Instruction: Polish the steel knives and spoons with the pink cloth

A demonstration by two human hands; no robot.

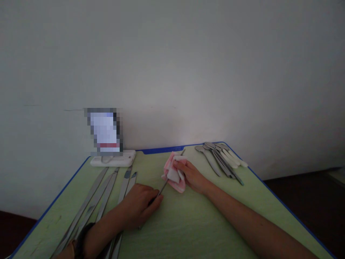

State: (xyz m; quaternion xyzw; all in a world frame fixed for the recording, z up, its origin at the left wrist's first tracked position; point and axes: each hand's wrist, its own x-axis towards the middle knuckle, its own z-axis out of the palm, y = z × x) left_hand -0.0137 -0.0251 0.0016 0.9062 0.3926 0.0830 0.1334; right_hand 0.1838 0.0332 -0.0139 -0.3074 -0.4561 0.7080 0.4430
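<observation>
My left hand [144, 205] is closed around one end of a thin metal table knife [163, 187], which slants up and away to the right. A pink and white cloth [174, 176] is wrapped about the knife's middle, and the far tip pokes out above it. Pinching that cloth from the right is my right hand [192, 176]. Several long table knives [99, 190] lie side by side at the left, partly hidden under my left forearm. At the far right rests a pile of spoons [215, 158], some with white handles [233, 158].
The green table [194, 223] has a blue rim and meets a pale wall [188, 72]. At the back left, a phone [105, 131] with a blurred screen stands by a white power bank or similar flat white box [121, 159].
</observation>
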